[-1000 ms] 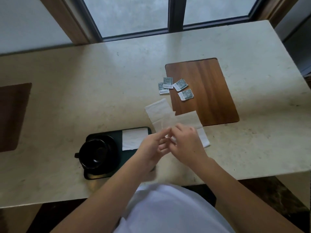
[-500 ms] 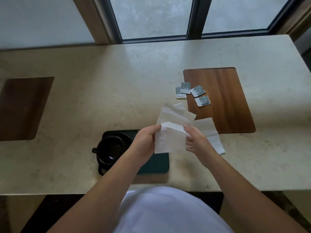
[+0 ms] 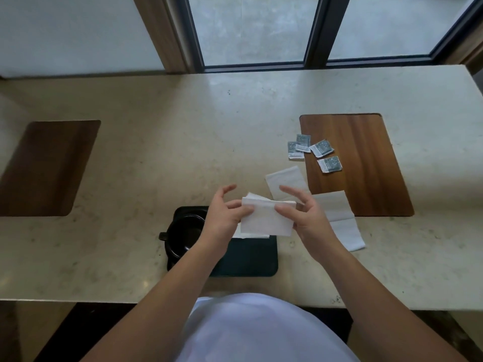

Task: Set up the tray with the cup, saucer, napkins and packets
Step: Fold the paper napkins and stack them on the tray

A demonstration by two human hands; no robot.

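Now folded napkin (image 3: 266,218) sits btwn left hand (image 3: 222,212) & right hand (image 3: 304,212), both pinching it, over tray (image 3: 248,257).

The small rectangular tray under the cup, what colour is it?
Dark green tray, seen best in the head view.

A café or hotel lounge (seemingly) — stone counter (image 3: 183,126), inset wooden panels (image 3: 358,165), floor-length windows (image 3: 251,27).

the stone table (image 3: 183,142) carries tray (image 3: 248,259), napkins (image 3: 342,226), packets (image 3: 295,150).
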